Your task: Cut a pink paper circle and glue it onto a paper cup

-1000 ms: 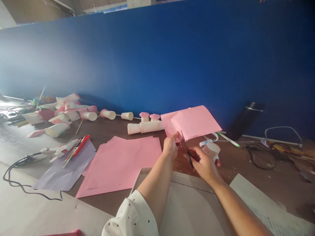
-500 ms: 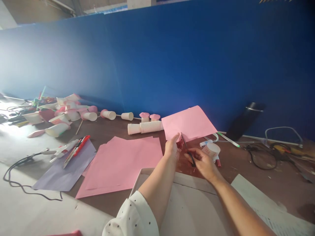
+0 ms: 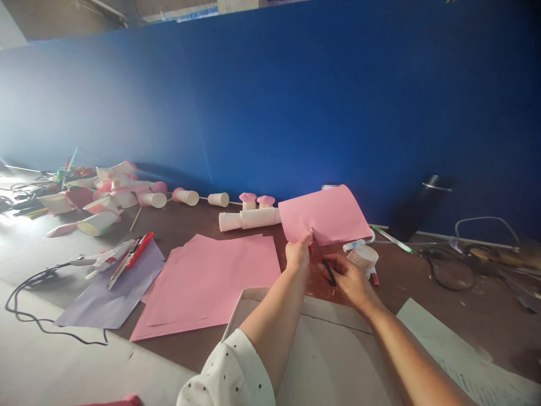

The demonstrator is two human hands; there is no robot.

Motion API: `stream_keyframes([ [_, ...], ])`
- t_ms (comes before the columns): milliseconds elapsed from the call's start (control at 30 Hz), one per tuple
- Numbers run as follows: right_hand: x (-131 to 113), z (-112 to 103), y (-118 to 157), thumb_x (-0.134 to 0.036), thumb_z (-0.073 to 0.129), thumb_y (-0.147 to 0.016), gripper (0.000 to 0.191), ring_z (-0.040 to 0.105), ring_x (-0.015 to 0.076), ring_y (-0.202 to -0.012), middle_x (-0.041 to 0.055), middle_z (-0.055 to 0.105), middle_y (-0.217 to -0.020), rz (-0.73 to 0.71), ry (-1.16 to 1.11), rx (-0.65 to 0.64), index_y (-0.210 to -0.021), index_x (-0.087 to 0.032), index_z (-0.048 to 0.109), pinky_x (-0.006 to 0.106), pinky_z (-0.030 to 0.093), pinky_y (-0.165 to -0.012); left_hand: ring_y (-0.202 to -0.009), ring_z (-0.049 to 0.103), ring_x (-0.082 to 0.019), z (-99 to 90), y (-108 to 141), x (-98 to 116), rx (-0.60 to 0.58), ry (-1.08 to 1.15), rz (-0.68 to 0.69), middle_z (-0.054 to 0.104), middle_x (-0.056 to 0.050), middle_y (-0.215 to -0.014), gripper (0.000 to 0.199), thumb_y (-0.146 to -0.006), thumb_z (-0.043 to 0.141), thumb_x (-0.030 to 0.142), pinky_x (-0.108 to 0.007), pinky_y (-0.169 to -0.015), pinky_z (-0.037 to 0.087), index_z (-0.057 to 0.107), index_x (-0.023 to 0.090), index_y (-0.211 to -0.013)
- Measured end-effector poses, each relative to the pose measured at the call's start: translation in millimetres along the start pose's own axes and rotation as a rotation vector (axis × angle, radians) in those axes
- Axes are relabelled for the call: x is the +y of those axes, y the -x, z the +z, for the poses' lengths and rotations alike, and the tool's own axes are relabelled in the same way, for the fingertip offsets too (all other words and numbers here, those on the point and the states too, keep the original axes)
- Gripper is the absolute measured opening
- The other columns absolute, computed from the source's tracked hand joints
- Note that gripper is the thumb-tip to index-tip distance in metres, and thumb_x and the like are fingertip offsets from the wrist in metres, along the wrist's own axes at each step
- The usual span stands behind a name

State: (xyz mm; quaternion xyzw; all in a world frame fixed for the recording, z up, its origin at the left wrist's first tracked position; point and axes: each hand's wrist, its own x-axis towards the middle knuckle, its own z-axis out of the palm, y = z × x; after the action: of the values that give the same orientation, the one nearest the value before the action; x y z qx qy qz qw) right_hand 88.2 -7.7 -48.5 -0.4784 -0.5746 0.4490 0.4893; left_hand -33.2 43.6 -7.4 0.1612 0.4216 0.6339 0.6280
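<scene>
My left hand [image 3: 298, 252] pinches the lower edge of a pink sheet [image 3: 325, 214], which is held up above the dark table. Black-handled scissors [image 3: 328, 272] are in my right hand [image 3: 347, 277], with their blades at the sheet's lower edge beside my left thumb. A faint curved line shows on the sheet near the blades. More pink sheets [image 3: 211, 282] lie flat to the left of my forearms. Just right of my right fingers stands a white paper cup [image 3: 364, 257].
A stack of paper cups [image 3: 260, 218] lies behind the pink sheets. Cups with pink paper pile up at the left. A red cutter [image 3: 139, 251] and glue gun [image 3: 110, 256] rest on purple paper [image 3: 114, 304]. Right: black bottle [image 3: 418, 208], cables, printed sheet [image 3: 456, 349]. Front: white box [image 3: 329, 355].
The held pink sheet has tilted and its right side curves more. My left hand has shifted slightly right along its lower edge. My right hand has barely moved.
</scene>
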Motion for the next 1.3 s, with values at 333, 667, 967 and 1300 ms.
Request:
stream_keyframes([
  [333,-3,-3,0,-0.052,0.074,-0.069,0.045,0.048,0.0129,-0.053,-0.0027,0.058,-0.062,0.006,0.033,-0.003,-0.101,-0.022,0.065,0.026,0.037,-0.049,-0.052,0.050,-0.011,-1.7,-4,-8,-0.007,-0.118,0.056,0.059,-0.003,-0.063,0.031,-0.059,0.082,0.035,-0.022,-0.047,0.038,0.064,0.012,-0.069],
  [667,-16,-1,2,-0.056,0.072,-0.068,0.045,0.048,0.0134,-0.054,-0.0026,0.054,-0.061,0.036,0.004,-0.015,-0.097,-0.022,0.066,0.027,0.038,-0.050,-0.047,0.045,-0.009,0.3,3,-1,-0.008,-0.123,0.037,0.053,-0.001,-0.055,0.024,-0.061,0.080,0.029,-0.023,-0.045,0.034,0.061,0.013,-0.063],
  [967,-18,-2,4,-0.048,0.074,-0.071,0.038,0.046,0.0119,-0.053,-0.0035,0.055,-0.062,0.027,-0.018,-0.011,-0.098,-0.022,0.066,0.025,0.035,-0.049,-0.047,0.045,-0.009,0.1,3,2,-0.014,-0.123,0.025,0.053,0.000,-0.055,0.022,-0.061,0.078,0.027,-0.023,-0.046,0.034,0.061,0.013,-0.063],
  [1300,-14,-4,3,-0.050,0.072,-0.072,0.038,0.048,0.0129,-0.053,-0.0026,0.057,-0.063,0.016,0.006,0.016,-0.098,-0.023,0.067,0.026,0.038,-0.049,-0.045,0.043,-0.009,0.4,0,2,-0.017,-0.126,0.024,0.051,0.000,-0.054,0.024,-0.061,0.079,0.027,-0.024,-0.044,0.033,0.058,0.015,-0.059],
])
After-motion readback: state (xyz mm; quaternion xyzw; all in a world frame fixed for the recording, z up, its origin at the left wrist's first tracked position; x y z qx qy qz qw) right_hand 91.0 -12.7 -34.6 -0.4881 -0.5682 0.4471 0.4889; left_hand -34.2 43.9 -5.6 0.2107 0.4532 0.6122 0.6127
